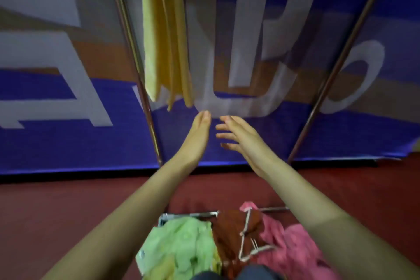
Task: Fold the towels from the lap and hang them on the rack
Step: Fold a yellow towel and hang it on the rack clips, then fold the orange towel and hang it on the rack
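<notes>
towel (166,36) on rack (134,52), towels (204,245) on lap

Blue lettered banner (68,143), red floor (56,207)

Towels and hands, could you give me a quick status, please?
Both hands, left hand and right hand, open, empty. Yellow towel hanging on rack. Green towel, pink towel still on lap.

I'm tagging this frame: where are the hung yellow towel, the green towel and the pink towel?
yellow towel (163,29), head view, middle of its hanging folds
green towel (179,243), head view, crumpled middle
pink towel (293,250), head view, bunched middle
</notes>
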{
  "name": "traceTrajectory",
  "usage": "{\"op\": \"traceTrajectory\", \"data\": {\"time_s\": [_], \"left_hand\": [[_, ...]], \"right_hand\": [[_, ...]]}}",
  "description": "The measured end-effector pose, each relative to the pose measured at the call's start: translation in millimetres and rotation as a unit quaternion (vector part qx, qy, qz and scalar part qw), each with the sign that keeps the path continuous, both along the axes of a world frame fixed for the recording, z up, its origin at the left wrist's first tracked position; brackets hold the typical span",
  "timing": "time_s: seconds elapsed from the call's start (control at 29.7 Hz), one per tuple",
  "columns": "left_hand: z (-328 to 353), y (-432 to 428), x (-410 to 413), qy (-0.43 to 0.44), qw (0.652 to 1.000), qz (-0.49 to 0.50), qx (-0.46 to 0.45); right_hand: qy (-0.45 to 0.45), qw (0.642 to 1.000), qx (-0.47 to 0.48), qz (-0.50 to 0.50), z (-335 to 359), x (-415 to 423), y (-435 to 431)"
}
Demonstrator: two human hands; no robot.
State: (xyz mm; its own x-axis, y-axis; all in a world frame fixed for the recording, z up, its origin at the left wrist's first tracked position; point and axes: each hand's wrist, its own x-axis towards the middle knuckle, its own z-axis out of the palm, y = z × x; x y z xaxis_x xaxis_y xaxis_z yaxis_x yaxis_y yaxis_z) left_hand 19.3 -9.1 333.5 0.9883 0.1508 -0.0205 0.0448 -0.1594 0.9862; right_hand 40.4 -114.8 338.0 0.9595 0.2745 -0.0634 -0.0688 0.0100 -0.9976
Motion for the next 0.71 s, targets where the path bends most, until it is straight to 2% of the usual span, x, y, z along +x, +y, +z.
{"op": "traceTrajectory", "data": {"time_s": [0.07,0.1,0.13,0.2,0.3,0.51,0.71], "left_hand": [[-43.1,-7.4,1.1,0.059,0.998,-0.018,0.003],[-43.8,-7.2,4.6,0.065,0.997,-0.030,0.002],[-92.0,-17.5,-10.1,0.122,0.992,-0.041,-0.002],[-129.7,-23.8,-21.9,0.149,0.988,-0.044,0.021],[-182.5,-28.6,-27.4,0.208,0.976,-0.057,-0.005],[-258.2,-31.7,-27.6,0.283,0.957,-0.040,-0.043],[-309.9,-47.2,-24.4,0.339,0.936,-0.095,-0.006]], "right_hand": [[0.057,0.998,-0.038,-0.012,-61.9,-18.5,-26.1],[0.065,0.997,-0.048,-0.019,-73.7,-18.0,-33.4],[0.115,0.991,-0.064,-0.026,-114.9,-28.1,-48.0],[0.142,0.985,-0.086,-0.048,-149.4,-33.4,-69.5],[0.219,0.967,-0.106,-0.075,-210.5,-38.5,-94.9],[0.326,0.924,-0.133,-0.146,-304.6,-43.0,-140.5],[0.430,0.869,-0.168,-0.177,-390.1,-63.8,-168.9]]}}
